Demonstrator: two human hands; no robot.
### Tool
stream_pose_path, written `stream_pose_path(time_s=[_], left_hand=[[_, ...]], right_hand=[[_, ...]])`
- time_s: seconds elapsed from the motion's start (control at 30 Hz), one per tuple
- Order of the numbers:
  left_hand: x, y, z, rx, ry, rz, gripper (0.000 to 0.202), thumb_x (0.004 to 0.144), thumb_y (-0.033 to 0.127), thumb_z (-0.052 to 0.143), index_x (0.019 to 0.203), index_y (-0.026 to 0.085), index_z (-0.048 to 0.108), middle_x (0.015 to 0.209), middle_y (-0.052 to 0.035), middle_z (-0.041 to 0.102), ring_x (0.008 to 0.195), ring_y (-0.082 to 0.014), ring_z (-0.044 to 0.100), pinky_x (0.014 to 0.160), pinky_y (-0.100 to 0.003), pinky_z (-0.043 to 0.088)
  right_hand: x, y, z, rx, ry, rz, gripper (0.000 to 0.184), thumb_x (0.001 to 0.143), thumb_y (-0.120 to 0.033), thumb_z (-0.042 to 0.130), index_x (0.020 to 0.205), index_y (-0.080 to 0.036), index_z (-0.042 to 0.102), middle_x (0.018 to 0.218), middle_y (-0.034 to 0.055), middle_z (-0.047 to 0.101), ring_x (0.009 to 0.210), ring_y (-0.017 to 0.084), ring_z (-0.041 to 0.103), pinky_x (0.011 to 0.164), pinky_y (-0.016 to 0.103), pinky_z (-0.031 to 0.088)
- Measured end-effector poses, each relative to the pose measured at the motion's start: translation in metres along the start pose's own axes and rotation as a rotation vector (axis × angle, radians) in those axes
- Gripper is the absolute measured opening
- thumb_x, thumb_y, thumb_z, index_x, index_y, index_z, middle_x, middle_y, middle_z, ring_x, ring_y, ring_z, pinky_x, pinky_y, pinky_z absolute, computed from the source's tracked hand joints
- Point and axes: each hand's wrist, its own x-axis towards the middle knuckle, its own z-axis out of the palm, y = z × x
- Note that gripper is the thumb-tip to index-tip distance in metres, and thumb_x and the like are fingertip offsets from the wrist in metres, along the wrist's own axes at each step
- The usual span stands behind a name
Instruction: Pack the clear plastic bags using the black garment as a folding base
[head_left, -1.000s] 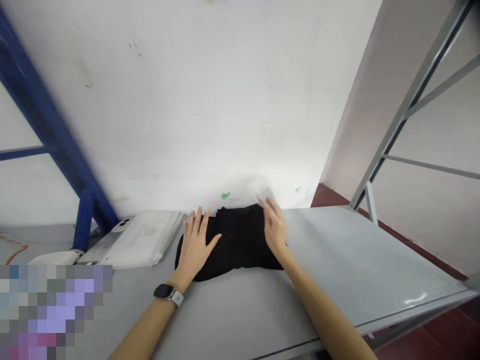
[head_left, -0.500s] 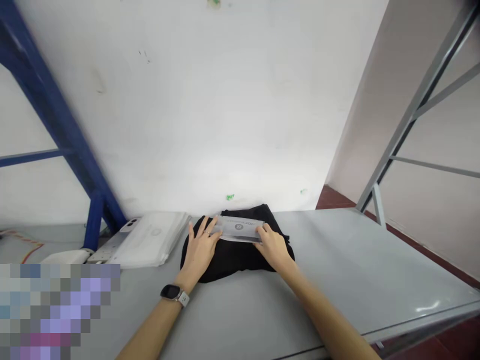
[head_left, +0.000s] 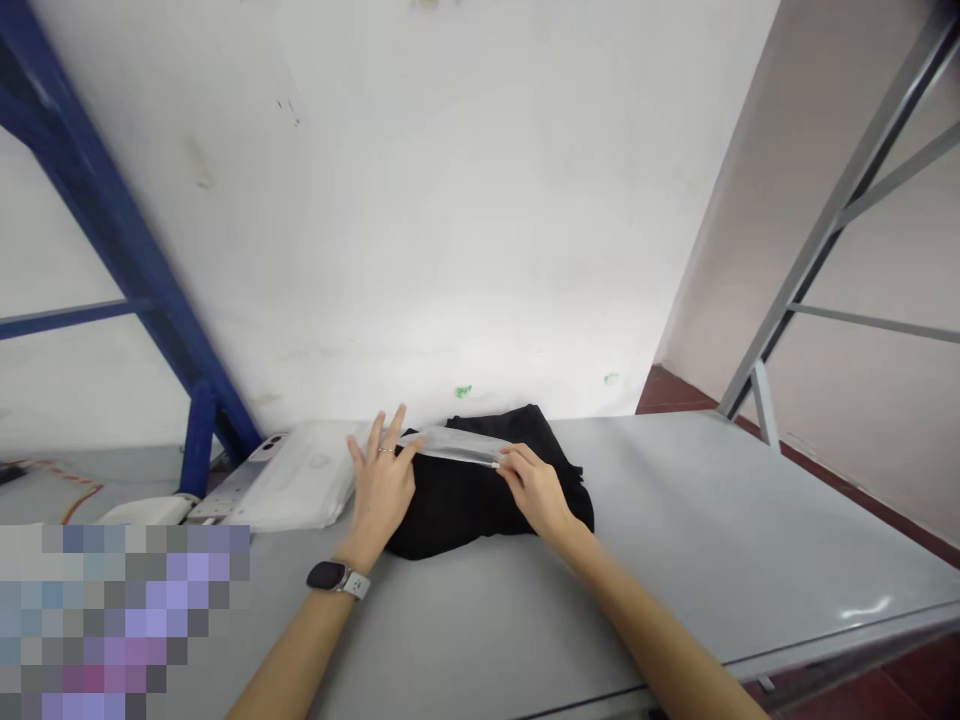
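A plastic strip (head_left: 457, 445) is pinched by the right hand (head_left: 534, 490) over a black cloth (head_left: 487, 500); with the left hand (head_left: 381, 488) open, slippage could occur.

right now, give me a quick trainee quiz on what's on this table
1. Which wrist wears the smartwatch?
2. True or false: the folded black garment sits on top of the stack of white packets.
3. Pick one: the right hand pinches (a) the stack of white packets, (b) a translucent strip, (c) a blue steel post.

Key: 1 left; 2 false; 3 b
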Motion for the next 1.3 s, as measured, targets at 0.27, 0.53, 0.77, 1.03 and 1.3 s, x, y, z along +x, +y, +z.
stream_pose_path(time_s=[0.27, 0.53, 0.77, 1.03, 1.3], left_hand=[[-0.006, 0.046, -0.006, -0.152, 0.023, 0.413, 0.021, 0.094, 0.027, 0.049, 0.104, 0.026, 0.068, 0.143, -0.0043, 0.050, 0.131, -0.0283, 0.043, 0.108, -0.052, 0.030], [-0.003, 0.038, -0.004, -0.075, 0.029, 0.414, 0.026, 0.095, 0.019, 0.044, 0.083, 0.024, 0.066, 0.139, 0.0016, 0.054, 0.128, -0.0267, 0.045, 0.105, -0.052, 0.028], [0.002, 0.004, 0.000, 0.025, -0.014, 0.258, 0.029, 0.096, 0.020, 0.040, 0.083, 0.023, 0.066, 0.143, 0.0017, 0.050, 0.133, -0.0294, 0.039, 0.108, -0.055, 0.023], [0.003, -0.013, -0.003, 0.084, 0.072, 0.217, 0.026, 0.094, 0.018, 0.045, 0.077, 0.021, 0.064, 0.140, -0.0010, 0.053, 0.129, -0.0320, 0.043, 0.103, -0.057, 0.026], [0.001, -0.005, -0.007, 0.099, 0.124, 0.277, 0.020, 0.091, 0.019, 0.053, 0.074, 0.020, 0.063, 0.137, -0.0018, 0.056, 0.125, -0.0319, 0.048, 0.100, -0.054, 0.030]], right_hand=[[-0.009, -0.003, 0.011, -0.282, -0.152, -0.193, 0.027, 0.096, -0.019, 0.038, 0.090, -0.022, 0.064, 0.101, 0.0034, 0.064, 0.064, 0.010, 0.058, 0.049, 0.021, 0.038], [-0.004, 0.000, 0.003, -0.406, -0.136, -0.208, 0.032, 0.094, -0.016, 0.034, 0.091, -0.024, 0.064, 0.096, 0.0022, 0.061, 0.059, 0.011, 0.049, 0.048, 0.023, 0.031], [0.008, 0.010, -0.021, -0.468, -0.120, -0.135, 0.030, 0.093, -0.014, 0.033, 0.084, -0.023, 0.060, 0.100, 0.0039, 0.054, 0.070, 0.013, 0.047, 0.050, 0.024, 0.023], [0.012, 0.035, -0.038, -0.517, -0.042, -0.032, 0.024, 0.093, -0.016, 0.038, 0.080, -0.021, 0.057, 0.094, 0.0027, 0.050, 0.064, 0.011, 0.044, 0.049, 0.023, 0.025], [0.007, 0.028, -0.030, -0.428, -0.143, -0.215, 0.028, 0.082, -0.012, 0.058, 0.108, -0.022, 0.057, 0.124, 0.0115, 0.048, 0.106, 0.025, 0.053, 0.082, 0.036, 0.048]])
